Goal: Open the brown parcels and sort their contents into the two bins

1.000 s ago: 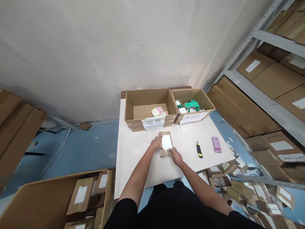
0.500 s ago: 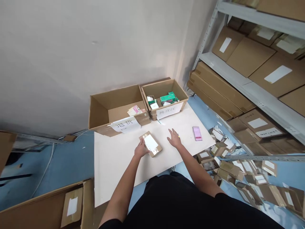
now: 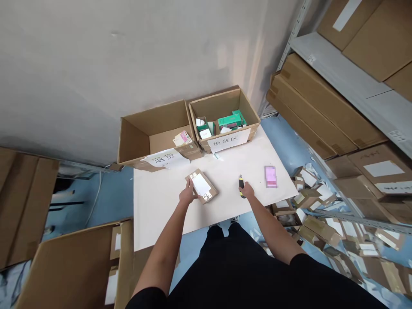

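On a white table, the left hand rests its fingers against the edge of a taped cardboard parcel, while the right hand sits on a yellow-and-black utility knife; neither grip's tightness can be told. Beyond them stand 2 open cardboard boxes, and a blurred pink packet lies right of the knife.

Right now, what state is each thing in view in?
Brown parcel: lying flat, white label up.
Left hand: touching the parcel's edge.
Utility knife: lying flat, blade hidden.
Right hand: at the knife.
Left carton: open, few leaflets inside.
Right carton: open, green boxes inside.
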The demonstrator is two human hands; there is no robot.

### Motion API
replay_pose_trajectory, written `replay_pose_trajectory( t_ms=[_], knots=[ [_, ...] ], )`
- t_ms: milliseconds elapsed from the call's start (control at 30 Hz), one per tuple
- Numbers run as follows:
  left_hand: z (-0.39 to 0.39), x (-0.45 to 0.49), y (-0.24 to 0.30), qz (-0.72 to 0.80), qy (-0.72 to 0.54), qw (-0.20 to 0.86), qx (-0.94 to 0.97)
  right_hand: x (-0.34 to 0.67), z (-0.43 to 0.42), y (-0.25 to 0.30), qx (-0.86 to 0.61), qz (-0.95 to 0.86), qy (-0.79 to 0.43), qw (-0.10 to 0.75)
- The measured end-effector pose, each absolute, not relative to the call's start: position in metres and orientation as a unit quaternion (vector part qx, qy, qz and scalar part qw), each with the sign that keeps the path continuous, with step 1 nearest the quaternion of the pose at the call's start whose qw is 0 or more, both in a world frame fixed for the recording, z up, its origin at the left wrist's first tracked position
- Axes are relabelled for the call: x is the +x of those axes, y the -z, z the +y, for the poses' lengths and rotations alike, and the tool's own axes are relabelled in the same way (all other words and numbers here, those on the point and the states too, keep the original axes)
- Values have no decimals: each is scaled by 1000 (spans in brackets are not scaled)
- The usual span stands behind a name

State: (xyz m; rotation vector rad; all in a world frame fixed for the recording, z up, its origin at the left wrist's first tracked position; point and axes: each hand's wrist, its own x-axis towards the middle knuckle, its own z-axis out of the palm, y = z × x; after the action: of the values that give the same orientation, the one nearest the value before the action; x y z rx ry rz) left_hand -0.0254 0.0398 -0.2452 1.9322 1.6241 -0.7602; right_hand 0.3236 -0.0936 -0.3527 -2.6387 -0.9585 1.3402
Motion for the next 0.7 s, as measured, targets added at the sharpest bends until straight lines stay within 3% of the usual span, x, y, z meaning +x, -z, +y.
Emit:
replay_pose_trajectory(
  t_ms=[300, 600, 700],
  knots=[
    [39, -15, 247, 614, 281, 253, 693, 308, -88, 361, -842, -229, -469, 137],
    [38, -7, 250, 627, 257, 290, 676, 265, -47, 309, -727, -223, -541, 359],
    [37, -7, 255, 633, 231, 302, 674, 235, -25, 284, -680, -302, -543, 389]
  ],
)
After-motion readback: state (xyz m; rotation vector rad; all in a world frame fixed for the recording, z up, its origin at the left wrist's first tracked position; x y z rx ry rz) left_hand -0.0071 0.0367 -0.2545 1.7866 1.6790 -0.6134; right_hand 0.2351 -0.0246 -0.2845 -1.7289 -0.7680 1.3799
